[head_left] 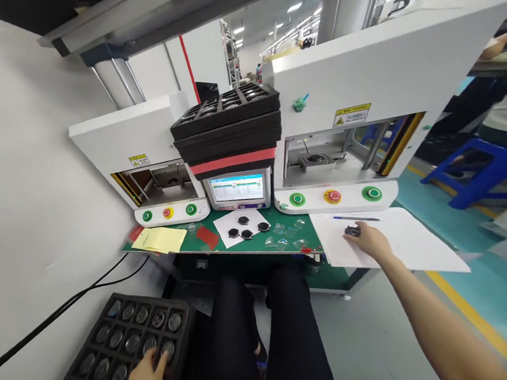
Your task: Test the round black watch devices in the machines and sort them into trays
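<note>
My right hand [371, 241], at the right of the bench, pinches a black round watch case [352, 230] just over white paper sheets [416, 238]. My left hand [148, 372] reaches down into a black foam tray [191, 320] at the lower left. Its two visible fingers are apart, their tips at the round watch cases [168, 349] in the compartments; one fingertip overlaps a case, and no firm grip shows. Several more black watch cases [247, 234] lie on a small white sheet [227, 223] mid-bench.
Two white press machines [345, 74] [139, 134] flank a small screen [238, 186]. Stacked black foam trays [232, 124] rest above it. Clear plastic pieces [282, 243], a yellow paper [159, 239] and a pen [356, 218] lie on the bench. A person sits on a blue stool [492, 165] at right.
</note>
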A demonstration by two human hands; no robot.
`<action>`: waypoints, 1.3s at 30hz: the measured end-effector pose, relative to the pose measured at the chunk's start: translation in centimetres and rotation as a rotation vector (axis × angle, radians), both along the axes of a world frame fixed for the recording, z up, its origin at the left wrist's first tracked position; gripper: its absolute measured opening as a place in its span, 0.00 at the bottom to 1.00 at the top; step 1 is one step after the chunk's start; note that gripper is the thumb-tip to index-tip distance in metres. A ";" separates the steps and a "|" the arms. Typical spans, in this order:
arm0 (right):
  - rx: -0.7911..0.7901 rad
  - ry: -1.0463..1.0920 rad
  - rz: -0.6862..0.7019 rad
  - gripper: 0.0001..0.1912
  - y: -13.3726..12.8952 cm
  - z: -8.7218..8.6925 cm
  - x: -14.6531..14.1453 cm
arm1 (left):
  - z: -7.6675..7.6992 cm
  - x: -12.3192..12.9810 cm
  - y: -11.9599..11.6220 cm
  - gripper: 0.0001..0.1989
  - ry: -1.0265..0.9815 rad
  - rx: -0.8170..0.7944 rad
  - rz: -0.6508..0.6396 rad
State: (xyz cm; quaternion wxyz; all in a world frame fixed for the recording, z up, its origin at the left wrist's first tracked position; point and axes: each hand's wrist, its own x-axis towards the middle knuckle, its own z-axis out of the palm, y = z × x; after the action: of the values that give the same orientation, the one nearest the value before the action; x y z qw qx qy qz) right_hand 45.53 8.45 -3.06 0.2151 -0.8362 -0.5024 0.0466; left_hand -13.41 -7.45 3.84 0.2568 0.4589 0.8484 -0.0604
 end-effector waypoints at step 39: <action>0.489 1.135 0.505 0.14 -11.4 11.1 -30.6 | 5.5 15.0 5.3 0.17 -1.364 0.659 -0.195</action>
State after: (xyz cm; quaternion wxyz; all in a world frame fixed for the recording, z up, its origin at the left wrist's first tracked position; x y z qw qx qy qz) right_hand 14.91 -2.99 8.03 0.6120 -0.4659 -0.4875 0.4133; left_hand 1.60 -2.11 9.35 0.5674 0.5204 0.4315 0.4702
